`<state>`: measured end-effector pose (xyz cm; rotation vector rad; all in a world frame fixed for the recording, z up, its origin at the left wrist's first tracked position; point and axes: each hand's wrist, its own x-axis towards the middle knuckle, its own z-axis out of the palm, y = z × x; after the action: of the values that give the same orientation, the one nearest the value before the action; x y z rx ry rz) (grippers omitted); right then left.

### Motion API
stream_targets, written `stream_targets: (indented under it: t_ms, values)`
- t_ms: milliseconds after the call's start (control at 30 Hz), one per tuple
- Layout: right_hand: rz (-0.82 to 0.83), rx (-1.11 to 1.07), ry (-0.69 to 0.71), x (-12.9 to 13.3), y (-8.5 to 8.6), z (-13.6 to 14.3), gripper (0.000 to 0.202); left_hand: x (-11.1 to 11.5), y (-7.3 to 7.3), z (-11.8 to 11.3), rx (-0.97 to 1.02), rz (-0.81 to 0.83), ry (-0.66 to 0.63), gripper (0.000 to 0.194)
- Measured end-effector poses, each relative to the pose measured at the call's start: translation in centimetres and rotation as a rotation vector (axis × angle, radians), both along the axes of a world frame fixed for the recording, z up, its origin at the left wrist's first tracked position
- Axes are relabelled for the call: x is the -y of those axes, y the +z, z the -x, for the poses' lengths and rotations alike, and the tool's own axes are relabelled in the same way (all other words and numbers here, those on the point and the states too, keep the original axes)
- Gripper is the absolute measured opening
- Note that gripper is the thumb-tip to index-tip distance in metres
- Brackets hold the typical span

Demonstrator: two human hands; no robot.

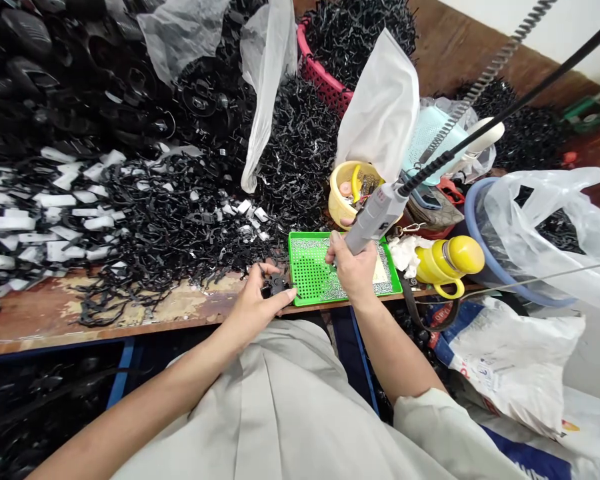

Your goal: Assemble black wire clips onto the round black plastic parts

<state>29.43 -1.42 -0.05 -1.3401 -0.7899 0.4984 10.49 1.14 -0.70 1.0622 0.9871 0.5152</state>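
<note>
From the head view, the left hand [257, 303] pinches a small black part [275, 287] at the bench edge beside the green tray [305, 267] (screws inside) while the right hand [353, 267] grips the electric screwdriver [375, 217], whose tip could slip off the loosely held part.

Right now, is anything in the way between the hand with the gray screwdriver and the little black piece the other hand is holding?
Nothing visible blocks it. The right hand holds the gray screwdriver over the green tray. The small black part sits in the left hand, just beside the tray's left edge, with only tray between them.
</note>
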Motion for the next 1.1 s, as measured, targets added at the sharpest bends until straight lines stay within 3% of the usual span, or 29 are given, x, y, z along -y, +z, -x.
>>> stream_targets:
  t_ms: [100,400,1100]
  values:
    - [0.005,0.004,-0.010,0.04,-0.02,-0.25,0.040,-0.26,-0.77,-0.14,-0.083,-0.074,-0.107,0.044]
    - [0.041,-0.012,-0.035,0.13,-0.68,-0.55,0.032,-0.48,-1.21,-0.29,-0.118,-0.028,-0.147,0.048]
    - [0.001,0.026,0.013,0.50,-0.52,-0.24,0.028,-0.48,-1.11,-0.10,-0.098,-0.033,-0.118,0.051]
